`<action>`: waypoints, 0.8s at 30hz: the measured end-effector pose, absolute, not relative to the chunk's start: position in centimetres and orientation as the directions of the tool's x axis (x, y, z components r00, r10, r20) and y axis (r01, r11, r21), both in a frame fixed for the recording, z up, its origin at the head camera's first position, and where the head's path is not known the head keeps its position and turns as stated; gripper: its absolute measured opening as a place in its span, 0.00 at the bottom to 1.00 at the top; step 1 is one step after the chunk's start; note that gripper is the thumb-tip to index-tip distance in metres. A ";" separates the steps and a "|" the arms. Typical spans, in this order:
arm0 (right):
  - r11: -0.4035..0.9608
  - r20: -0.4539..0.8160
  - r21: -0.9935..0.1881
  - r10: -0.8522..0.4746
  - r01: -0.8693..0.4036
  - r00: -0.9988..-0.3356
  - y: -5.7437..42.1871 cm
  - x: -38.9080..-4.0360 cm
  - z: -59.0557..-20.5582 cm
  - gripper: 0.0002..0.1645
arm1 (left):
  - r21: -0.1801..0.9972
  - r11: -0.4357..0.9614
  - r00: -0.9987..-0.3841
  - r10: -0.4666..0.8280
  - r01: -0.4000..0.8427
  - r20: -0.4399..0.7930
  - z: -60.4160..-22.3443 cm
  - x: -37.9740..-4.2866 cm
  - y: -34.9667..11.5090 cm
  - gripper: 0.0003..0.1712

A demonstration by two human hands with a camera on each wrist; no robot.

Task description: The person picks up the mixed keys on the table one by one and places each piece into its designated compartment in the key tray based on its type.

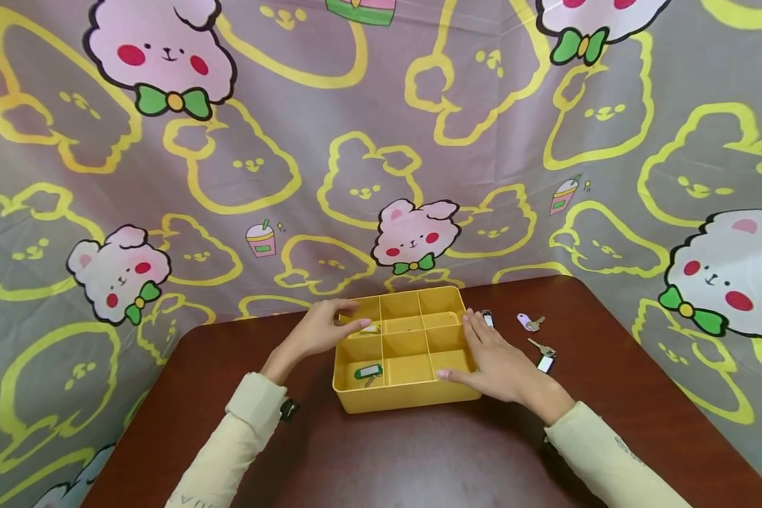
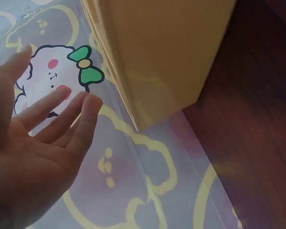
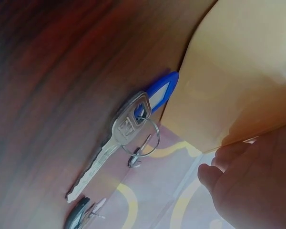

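Note:
A yellow divided box (image 1: 413, 395) stands on the table. Its front left compartment contains a key with a green tag (image 1: 368, 371), and a yellow-tagged key (image 1: 371, 329) lies in the compartment behind. My left hand (image 1: 317, 328) hovers over the box's left side, thumb and fingers apart; the left wrist view shows nothing in its grasp. Along the right rim rest the straight fingers of my right hand (image 1: 498, 363), with the thumb over the front right corner. A key (image 3: 128, 129) on a ring with a blue tag (image 3: 163, 93) appears beside the box in the right wrist view.
Several tagged keys lie on the table right of the box, among them a purple tag (image 1: 525, 322) and a dark-edged tag (image 1: 487, 319) close to the box wall. Behind the table hangs a patterned cloth (image 1: 330, 183).

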State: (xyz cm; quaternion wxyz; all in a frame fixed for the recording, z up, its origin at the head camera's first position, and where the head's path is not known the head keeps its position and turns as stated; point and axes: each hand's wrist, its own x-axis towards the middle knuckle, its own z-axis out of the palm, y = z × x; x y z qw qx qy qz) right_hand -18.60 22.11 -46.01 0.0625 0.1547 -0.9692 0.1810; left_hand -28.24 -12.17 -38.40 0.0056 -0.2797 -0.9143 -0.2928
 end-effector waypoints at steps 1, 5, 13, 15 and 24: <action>0.887 0.177 -0.330 -0.277 -0.322 -0.945 22.1 -18.7 -46.0 0.74 | 0.522 0.676 -0.842 0.510 0.520 0.179 -38.5 -28.1 -12.4 0.37; 0.888 0.174 -0.329 -0.277 -0.320 -0.945 22.2 -18.8 -46.1 0.74 | 0.468 0.709 -0.843 0.506 0.528 0.183 -39.0 -27.1 -12.9 0.40; 0.887 0.169 -0.342 -0.267 -0.310 -0.949 22.2 -18.5 -46.2 0.74 | 0.398 0.775 -0.869 0.470 0.491 0.155 -40.4 -24.3 -13.5 0.56; 0.887 0.165 -0.344 -0.265 -0.308 -0.950 22.1 -18.4 -46.2 0.74 | 0.393 0.783 -0.874 0.463 0.482 0.150 -40.8 -23.7 -13.5 0.60; 0.886 0.171 -0.341 -0.270 -0.314 -0.948 22.1 -18.4 -45.9 0.74 | 0.335 0.831 -0.895 0.423 0.444 0.139 -42.6 -22.0 -13.3 0.68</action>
